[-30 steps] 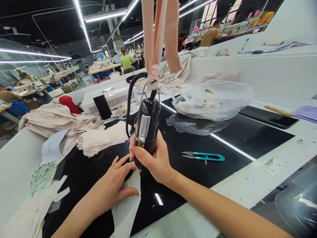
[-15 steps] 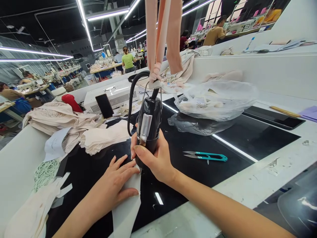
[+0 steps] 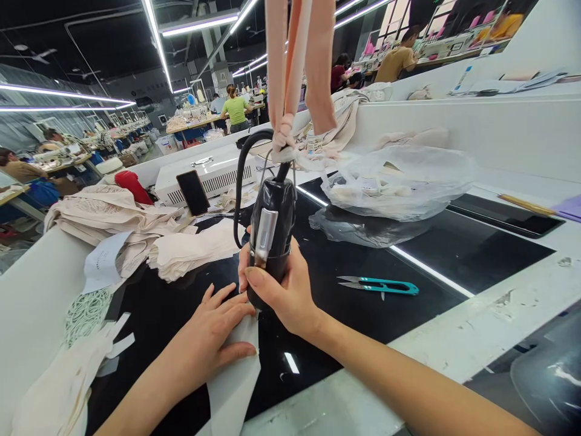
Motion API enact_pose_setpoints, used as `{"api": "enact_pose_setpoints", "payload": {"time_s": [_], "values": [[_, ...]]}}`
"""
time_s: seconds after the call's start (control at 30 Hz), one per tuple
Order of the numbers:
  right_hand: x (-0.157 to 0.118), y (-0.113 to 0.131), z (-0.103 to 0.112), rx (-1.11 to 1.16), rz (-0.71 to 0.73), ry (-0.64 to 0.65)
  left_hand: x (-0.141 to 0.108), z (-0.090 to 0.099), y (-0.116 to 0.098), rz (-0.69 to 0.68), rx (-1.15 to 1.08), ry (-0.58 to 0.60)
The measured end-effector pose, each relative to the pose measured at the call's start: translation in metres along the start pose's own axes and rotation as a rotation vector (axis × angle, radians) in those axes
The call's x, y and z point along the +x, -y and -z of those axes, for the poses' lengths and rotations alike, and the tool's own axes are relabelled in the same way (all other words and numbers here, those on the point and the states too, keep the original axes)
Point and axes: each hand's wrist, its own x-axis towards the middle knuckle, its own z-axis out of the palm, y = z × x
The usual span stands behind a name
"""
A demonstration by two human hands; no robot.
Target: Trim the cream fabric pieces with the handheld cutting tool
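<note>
My right hand (image 3: 285, 290) is wrapped around a black corded hand tool (image 3: 271, 242) with a long silver lever on its side. The tool stands nearly upright, hung by a wire loop from knotted pink fabric strips (image 3: 285, 72). Its working end is hidden behind my fingers, low over the edge of a pale fabric piece (image 3: 233, 387). Flat on that piece lies my left hand (image 3: 218, 336), fingers spread, with the fingertips close to the tool's lower end. Beneath both is a glossy black work surface (image 3: 318, 351).
Teal thread snips (image 3: 388, 286) lie to the right. A clear plastic bag (image 3: 399, 188) with scraps sits behind them. On the left are stacked fabric pieces (image 3: 200, 248), a phone (image 3: 193, 192), green cord (image 3: 86, 315) and more fabric (image 3: 49, 387). A white vented box (image 3: 209, 175) stands behind.
The whole view has shifted very slightly. Both hands and the tool hold nearly the same positions on the fabric piece.
</note>
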Motion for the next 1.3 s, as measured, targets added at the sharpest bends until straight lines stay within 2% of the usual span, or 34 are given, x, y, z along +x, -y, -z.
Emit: {"api": "enact_pose_setpoints", "payload": {"time_s": [0.17, 0.37, 0.53, 1.0, 1.17, 1.3], "values": [[0.001, 0.004, -0.004, -0.037, -0.012, -0.029, 0.0, 0.0, -0.001, -0.017, 0.0, -0.019], [-0.005, 0.008, -0.004, 0.047, -0.051, 0.001, 0.0, 0.0, -0.003, -0.027, 0.012, -0.033], [-0.009, 0.008, -0.006, 0.029, -0.069, -0.001, 0.0, 0.002, -0.003, -0.039, 0.005, -0.049], [-0.02, 0.013, -0.007, 0.08, -0.092, 0.027, -0.002, 0.003, -0.003, -0.002, -0.07, -0.049], [-0.02, 0.012, -0.009, 0.019, -0.089, 0.001, 0.001, 0.002, -0.002, -0.005, -0.072, -0.055], [-0.02, 0.013, -0.008, 0.022, -0.091, 0.019, -0.002, -0.005, 0.001, -0.072, -0.008, -0.129]]}}
